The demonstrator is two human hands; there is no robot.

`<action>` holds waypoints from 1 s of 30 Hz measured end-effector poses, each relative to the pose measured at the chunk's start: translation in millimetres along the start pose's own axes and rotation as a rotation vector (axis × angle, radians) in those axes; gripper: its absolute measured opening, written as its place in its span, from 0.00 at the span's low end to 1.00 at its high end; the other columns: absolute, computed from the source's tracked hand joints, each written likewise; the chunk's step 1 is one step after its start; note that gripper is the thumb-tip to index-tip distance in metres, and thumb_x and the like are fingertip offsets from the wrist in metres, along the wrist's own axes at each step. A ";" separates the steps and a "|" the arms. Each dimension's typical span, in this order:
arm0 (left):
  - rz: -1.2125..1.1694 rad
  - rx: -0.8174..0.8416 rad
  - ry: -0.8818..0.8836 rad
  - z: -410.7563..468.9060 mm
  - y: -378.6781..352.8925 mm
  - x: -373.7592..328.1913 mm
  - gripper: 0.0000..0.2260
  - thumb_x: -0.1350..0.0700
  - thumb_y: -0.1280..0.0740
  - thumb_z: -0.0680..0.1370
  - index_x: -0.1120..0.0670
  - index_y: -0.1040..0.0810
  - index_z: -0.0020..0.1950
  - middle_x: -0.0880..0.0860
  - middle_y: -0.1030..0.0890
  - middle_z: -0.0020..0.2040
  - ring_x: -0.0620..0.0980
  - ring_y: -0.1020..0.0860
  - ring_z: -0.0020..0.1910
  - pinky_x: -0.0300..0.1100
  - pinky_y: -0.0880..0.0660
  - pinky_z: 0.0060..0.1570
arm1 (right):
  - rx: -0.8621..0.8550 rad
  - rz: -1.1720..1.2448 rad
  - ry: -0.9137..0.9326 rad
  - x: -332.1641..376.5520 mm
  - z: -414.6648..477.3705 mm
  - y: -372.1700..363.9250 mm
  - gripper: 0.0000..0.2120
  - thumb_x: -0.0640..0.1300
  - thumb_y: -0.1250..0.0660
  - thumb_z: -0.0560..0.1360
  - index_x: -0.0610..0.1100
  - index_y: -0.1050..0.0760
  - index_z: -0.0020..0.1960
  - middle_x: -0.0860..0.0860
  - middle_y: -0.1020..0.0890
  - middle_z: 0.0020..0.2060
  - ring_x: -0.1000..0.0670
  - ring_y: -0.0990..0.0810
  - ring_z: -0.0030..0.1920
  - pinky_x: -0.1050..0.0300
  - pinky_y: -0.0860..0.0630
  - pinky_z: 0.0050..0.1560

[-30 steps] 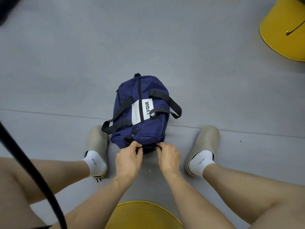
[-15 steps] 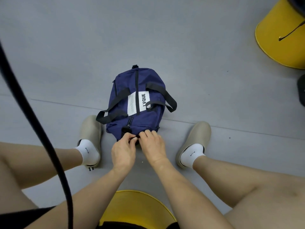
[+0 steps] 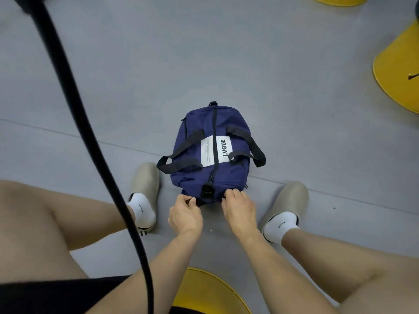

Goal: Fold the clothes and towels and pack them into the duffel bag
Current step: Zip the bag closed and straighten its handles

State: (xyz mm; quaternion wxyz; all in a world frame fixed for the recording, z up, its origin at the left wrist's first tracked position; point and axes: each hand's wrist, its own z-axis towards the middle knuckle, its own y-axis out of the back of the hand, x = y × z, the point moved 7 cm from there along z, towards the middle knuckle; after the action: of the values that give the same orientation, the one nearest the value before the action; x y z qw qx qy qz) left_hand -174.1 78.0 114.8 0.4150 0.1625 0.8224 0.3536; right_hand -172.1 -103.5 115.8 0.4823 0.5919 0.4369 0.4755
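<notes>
A navy duffel bag [image 3: 229, 123] with black straps and a white LVQUE label lies zipped on the grey floor between my feet. My left hand [image 3: 184, 215] pinches the black strap at the bag's near end on the left. At the same end on the right, my right hand [image 3: 238, 208] has its fingers curled over the bag's edge. A black buckle [image 3: 207, 189] sits between the two hands. No clothes or towels are visible.
My feet in beige slip-ons [image 3: 145, 184] [image 3: 288, 201] flank the bag. A yellow stool [image 3: 204, 291] is under me, another yellow stool [image 3: 399, 71] stands at the right edge. A thick black cable [image 3: 74, 98] hangs across the left of the view.
My hands, close together at the bag's near end half a second ago, now sit apart on either side of the buckle. The camera view has shifted.
</notes>
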 end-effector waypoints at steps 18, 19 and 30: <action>-0.129 0.210 -0.195 13.9 7.1 15.7 0.04 0.55 0.34 0.81 0.50 0.25 0.47 0.49 0.17 0.47 0.50 0.20 0.47 0.49 0.24 0.47 | 0.186 -0.123 0.241 72.6 8.3 0.9 0.08 0.41 0.36 0.79 0.49 0.32 0.55 0.47 0.17 0.38 0.40 0.19 0.36 0.54 0.35 0.31; -0.124 0.202 -0.196 14.4 4.9 15.7 0.04 0.55 0.35 0.81 0.50 0.25 0.46 0.49 0.18 0.46 0.50 0.20 0.46 0.49 0.24 0.46 | 0.179 -0.139 0.245 70.0 8.0 -0.6 0.08 0.42 0.33 0.77 0.48 0.32 0.51 0.48 0.18 0.34 0.40 0.20 0.32 0.55 0.36 0.29; 0.132 0.227 0.117 53.5 -22.8 51.9 0.06 0.52 0.39 0.83 0.52 0.25 0.53 0.53 0.19 0.50 0.55 0.22 0.51 0.43 0.33 0.44 | 0.047 -0.088 0.157 54.1 2.6 -0.2 0.11 0.47 0.21 0.68 0.49 0.23 0.41 0.48 0.26 0.19 0.41 0.29 0.17 0.57 0.34 0.18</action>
State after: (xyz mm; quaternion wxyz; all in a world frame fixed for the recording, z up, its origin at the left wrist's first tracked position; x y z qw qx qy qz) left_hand -162.1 115.1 47.3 0.3210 0.2414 0.8675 0.2936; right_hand -160.6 -51.1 123.0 0.4529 0.5442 0.5100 0.4885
